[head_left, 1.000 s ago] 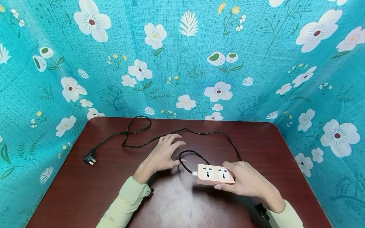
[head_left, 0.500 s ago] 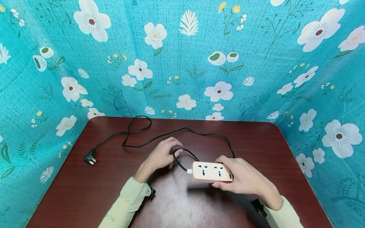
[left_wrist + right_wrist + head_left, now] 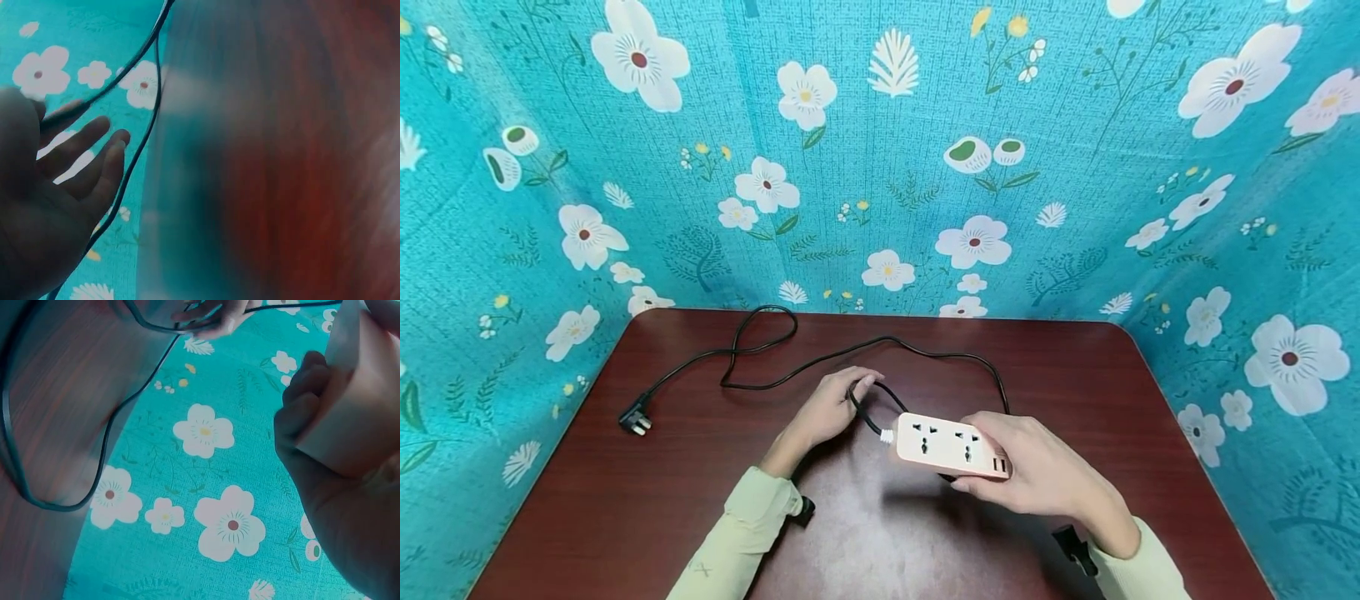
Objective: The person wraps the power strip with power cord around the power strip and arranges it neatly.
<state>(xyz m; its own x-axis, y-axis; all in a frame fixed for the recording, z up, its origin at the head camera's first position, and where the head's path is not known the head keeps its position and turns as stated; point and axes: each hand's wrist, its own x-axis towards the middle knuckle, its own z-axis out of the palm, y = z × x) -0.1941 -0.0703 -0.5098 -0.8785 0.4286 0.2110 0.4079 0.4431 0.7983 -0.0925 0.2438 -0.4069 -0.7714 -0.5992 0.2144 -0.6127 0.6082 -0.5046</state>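
Note:
A white and pale-pink power strip (image 3: 947, 442) is raised over the table, its sockets facing up. My right hand (image 3: 1045, 471) grips its right end, fingers along the far side and thumb along the near one; in the right wrist view its side (image 3: 369, 412) fills the palm. From the strip's left end loops a black cord (image 3: 925, 353). My left hand (image 3: 823, 408) is at that loop. The left wrist view has the cord (image 3: 125, 70) pinched between thumb and index finger, the other fingers (image 3: 103, 181) loosely bent.
The cord runs across the back of the dark red table (image 3: 625, 500), looping once at the back left. It ends in a black plug (image 3: 636, 418) near the left edge. A turquoise flowered cloth (image 3: 850, 167) hangs along the back and both sides.
The power strip has moved left and slightly away with my right hand, uncovering small ports at its right end. My left hand has drawn in its spread fingers and taken hold of the cord.

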